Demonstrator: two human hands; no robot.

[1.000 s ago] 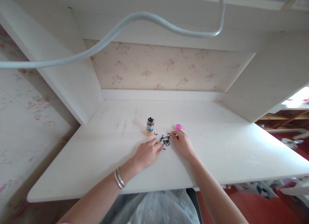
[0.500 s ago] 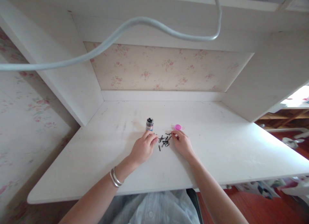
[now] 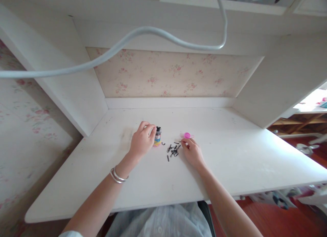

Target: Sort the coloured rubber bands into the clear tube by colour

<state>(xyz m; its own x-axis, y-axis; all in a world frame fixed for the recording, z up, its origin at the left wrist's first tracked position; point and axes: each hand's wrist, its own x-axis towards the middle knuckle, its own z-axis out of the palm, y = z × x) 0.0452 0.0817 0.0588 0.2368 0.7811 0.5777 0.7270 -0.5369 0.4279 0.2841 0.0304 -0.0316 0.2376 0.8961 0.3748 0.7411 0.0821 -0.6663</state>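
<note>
A small clear jar (image 3: 157, 137) with a colourful label stands on the white desk, filled to its mouth with black pieces. My left hand (image 3: 143, 138) is at the jar's left side near the rim, thumb and fingers pinched; what they hold is too small to make out. Several small black clips (image 3: 174, 150) lie loosely piled to the right of and nearer than the jar. My right hand (image 3: 192, 151) rests at the pile's right edge, its fingertips pinched on a small dark piece. Just beyond it lies a pink lid (image 3: 187, 135).
The white desk (image 3: 230, 155) has side panels and a floral back wall. A thick white cable (image 3: 153, 30) crosses the upper view. One curved black piece (image 3: 163, 143) lies beside the jar. Wooden shelves stand at far right.
My left hand has moved from the clip pile up and left to the jar's mouth, uncovering the jar's label. My right hand has stayed nearly still. The view has shifted slightly.
</note>
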